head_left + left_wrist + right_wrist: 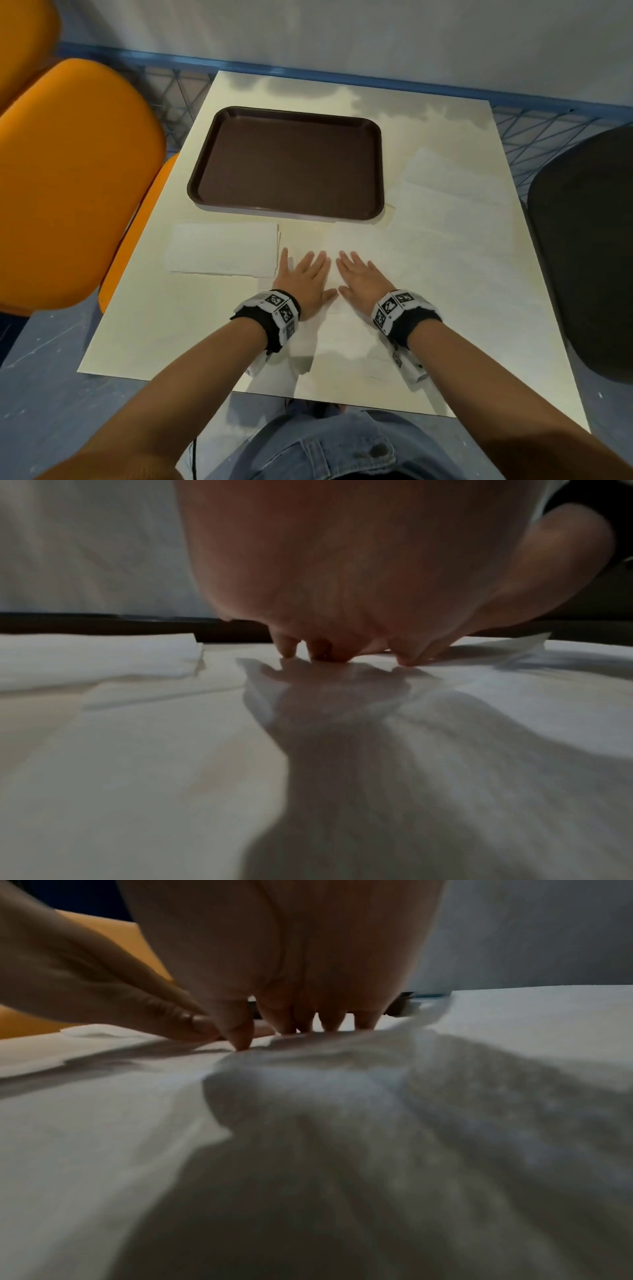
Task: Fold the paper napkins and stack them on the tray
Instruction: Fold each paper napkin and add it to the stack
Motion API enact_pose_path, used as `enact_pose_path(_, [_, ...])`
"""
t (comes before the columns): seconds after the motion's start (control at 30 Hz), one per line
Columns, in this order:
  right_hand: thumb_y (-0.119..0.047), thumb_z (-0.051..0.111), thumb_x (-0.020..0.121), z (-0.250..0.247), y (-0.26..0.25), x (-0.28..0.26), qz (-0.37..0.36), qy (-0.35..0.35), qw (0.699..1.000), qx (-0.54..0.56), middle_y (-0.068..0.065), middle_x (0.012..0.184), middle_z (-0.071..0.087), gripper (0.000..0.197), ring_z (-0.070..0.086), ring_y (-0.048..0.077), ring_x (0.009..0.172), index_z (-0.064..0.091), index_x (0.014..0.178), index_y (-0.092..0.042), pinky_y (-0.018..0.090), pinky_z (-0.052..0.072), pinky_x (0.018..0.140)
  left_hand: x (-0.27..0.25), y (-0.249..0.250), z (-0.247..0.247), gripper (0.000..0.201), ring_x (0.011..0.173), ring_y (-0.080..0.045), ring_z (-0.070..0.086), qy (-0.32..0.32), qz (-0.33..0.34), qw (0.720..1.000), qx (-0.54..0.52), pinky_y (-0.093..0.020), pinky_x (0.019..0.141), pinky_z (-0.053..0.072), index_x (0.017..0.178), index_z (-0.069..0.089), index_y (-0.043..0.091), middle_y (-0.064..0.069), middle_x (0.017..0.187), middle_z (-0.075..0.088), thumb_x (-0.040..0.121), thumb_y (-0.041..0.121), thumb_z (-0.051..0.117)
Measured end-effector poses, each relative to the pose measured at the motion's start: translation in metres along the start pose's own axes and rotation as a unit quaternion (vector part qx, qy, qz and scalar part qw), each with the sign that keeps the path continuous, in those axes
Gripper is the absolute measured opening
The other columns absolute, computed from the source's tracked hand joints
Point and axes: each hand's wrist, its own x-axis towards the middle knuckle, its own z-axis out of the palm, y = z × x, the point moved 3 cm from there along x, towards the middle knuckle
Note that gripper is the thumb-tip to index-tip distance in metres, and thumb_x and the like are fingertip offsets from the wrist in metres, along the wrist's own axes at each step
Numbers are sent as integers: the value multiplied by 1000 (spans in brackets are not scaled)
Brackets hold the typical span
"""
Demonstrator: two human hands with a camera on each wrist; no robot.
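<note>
Both hands flat, fingers straight and spread: left hand (306, 278) and right hand (362, 278) side by side, pressing a white paper napkin (387, 329) spread on the cream table (164, 329) right in front of the person. Nothing pinched. Brown tray (205, 178) sits beyond the hands, nothing on it. Folded napkin pile (222, 248) lies left of the hands, near the tray's front edge; more loose napkins (445, 192) lie right of the tray. Risk: thin paper bunches under the right palm, as the right wrist view shows, so the crease may go crooked or tear if the hands drag. White on pale table also hides edges, so corners may misalign.
</note>
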Motion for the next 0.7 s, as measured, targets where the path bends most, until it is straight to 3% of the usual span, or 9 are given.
enact_pose_path(0.1, [-28,27,101,-2,14,-1,8,30,999,-9,-1,159,1,53,4,14,146,11,150,-12,36,8,117,-7,-16,-1,68,147,-22,-3,-5,-32,999,35,-61,112,-10,151,-5,14,-1,160,-8,97,55,5])
enact_pose_path(0.17, [-31,36,99,-11,20,-1,17,81,996,24,0,156,19,51,19,17,143,28,146,-12,33,17,116,-9,-25,-7,66,145,-25,15,37,-42,998,35,-60,111,-6,150,15,13,-3,159,12,98,53,10])
enact_pose_path(0.23, [-35,48,94,-18,19,3,35,113,992,43,3,146,35,49,32,21,133,40,138,-14,35,29,110,-9,-27,-13,53,130,-23,40,101,-50,994,8,-57,111,6,134,45,17,0,144,42,99,50,22])
enact_pose_path(0.27, [-38,54,91,-23,17,6,49,117,991,48,3,138,39,48,36,21,127,44,133,-16,36,33,105,-9,-27,-16,46,123,-21,44,124,-58,991,-9,-53,109,12,125,51,20,2,135,49,98,50,29])
enact_pose_path(0.43, [-43,63,83,-41,12,19,69,59,996,-3,1,118,46,36,39,21,116,57,111,-22,37,35,95,-3,-32,-19,50,124,-22,35,136,-111,978,-109,-44,103,24,126,48,31,3,132,44,84,58,55])
enact_pose_path(0.53, [-33,73,76,-56,11,18,31,131,982,132,-3,94,53,18,48,17,96,60,81,-21,34,38,86,-3,-46,-26,44,121,-21,37,150,-106,955,-235,-40,99,28,114,58,33,5,126,47,78,57,64])
enact_pose_path(0.57, [-28,76,74,-61,11,16,16,149,963,223,-3,85,54,21,49,16,86,56,72,-21,32,40,81,-5,-54,-30,38,114,-21,45,159,-103,926,-327,-36,93,35,107,62,28,4,118,54,78,52,68])
enact_pose_path(0.63, [-21,76,73,-72,9,16,-5,157,914,375,-3,73,54,27,49,13,72,50,65,-22,28,40,71,-14,-71,-37,24,90,-19,59,175,-105,809,-551,-23,72,47,92,67,16,0,93,65,79,35,74])
enact_pose_path(0.7, [-21,74,76,-84,4,21,-6,168,895,414,-3,70,55,25,51,12,69,52,67,-25,27,41,69,-25,-91,-42,17,78,-18,61,205,-131,700,-671,-15,59,50,89,69,10,-3,85,68,80,24,74])
